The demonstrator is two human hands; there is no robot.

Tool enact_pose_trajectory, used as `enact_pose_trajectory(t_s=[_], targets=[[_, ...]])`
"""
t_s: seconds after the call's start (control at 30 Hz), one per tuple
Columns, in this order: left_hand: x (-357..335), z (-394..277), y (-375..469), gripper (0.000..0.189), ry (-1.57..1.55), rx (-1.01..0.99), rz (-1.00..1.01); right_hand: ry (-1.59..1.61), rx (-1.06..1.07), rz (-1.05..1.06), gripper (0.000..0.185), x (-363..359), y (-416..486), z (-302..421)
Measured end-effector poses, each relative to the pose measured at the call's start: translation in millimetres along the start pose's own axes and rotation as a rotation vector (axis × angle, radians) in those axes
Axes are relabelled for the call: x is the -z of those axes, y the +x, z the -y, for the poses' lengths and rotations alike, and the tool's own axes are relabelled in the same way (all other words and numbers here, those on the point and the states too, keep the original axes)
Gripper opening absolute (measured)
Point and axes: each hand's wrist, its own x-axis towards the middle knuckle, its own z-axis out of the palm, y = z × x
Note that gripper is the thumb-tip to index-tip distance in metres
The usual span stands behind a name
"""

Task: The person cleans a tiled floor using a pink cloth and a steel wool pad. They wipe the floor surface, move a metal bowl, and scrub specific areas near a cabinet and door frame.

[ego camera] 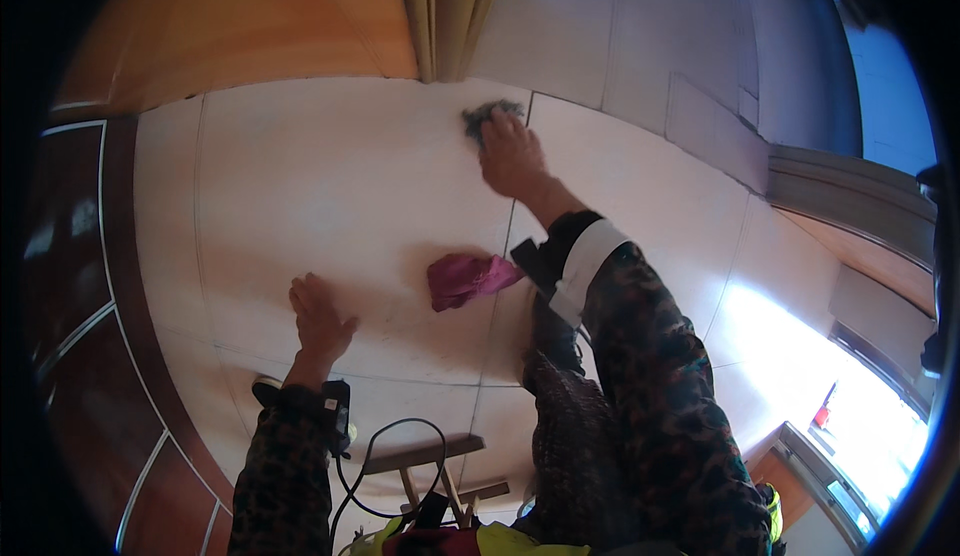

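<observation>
My right hand [513,152] reaches forward and presses a dark grey scouring pad [475,122], possibly steel wool, against the pale tiled floor [337,173]. The pad lies close to a dark tile joint, and my fingers partly cover it. My left hand [319,319] is lower and to the left, palm down over the floor with its fingers apart and nothing in it. Whether that palm touches the tile I cannot tell. Between the hands lies a crumpled magenta cloth [466,280], nearer to my right wrist. A white band [594,259] circles the right sleeve.
A wooden door frame [442,15] stands ahead, beside an orange-brown panel [262,23]. Dark red panelling with light trim [71,233] runs along the left. Below are a wooden stool [427,457] and a looped black cable [371,443]. Bright light falls on the right.
</observation>
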Motion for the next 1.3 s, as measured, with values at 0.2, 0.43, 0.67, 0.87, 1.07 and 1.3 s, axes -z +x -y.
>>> enact_pose_trajectory(t_s=[0.2,0.43,0.67,0.87,1.07,1.3], targets=[[2.9,-2.6,0.0,0.111,-0.024,0.067,0.079,-0.068,0.236,0.049,0.054,3.5,-74.1,36.8],[5.2,-1.9,0.3,0.112,-0.03,0.045,0.077,-0.106,-0.161,-0.02,0.046,0.9,15.6,-72.0],[2.2,1.2,-1.1,0.113,-0.034,0.044,0.07,0.031,0.019,0.122,0.06,7.2,-105.7,-11.3],[0.5,1.7,0.0,0.114,-0.027,0.054,0.08,-0.03,-0.033,-0.053,0.047,22.6,-30.9,-52.3],[2.8,0.1,2.0,0.112,-0.025,0.044,0.076,0.08,-0.087,0.066,0.061,21.4,-77.5,-12.0],[-2.6,6.0,2.2,0.111,0.061,-0.026,0.075,0.033,-0.115,-0.107,0.055,16.2,-33.2,-54.8]])
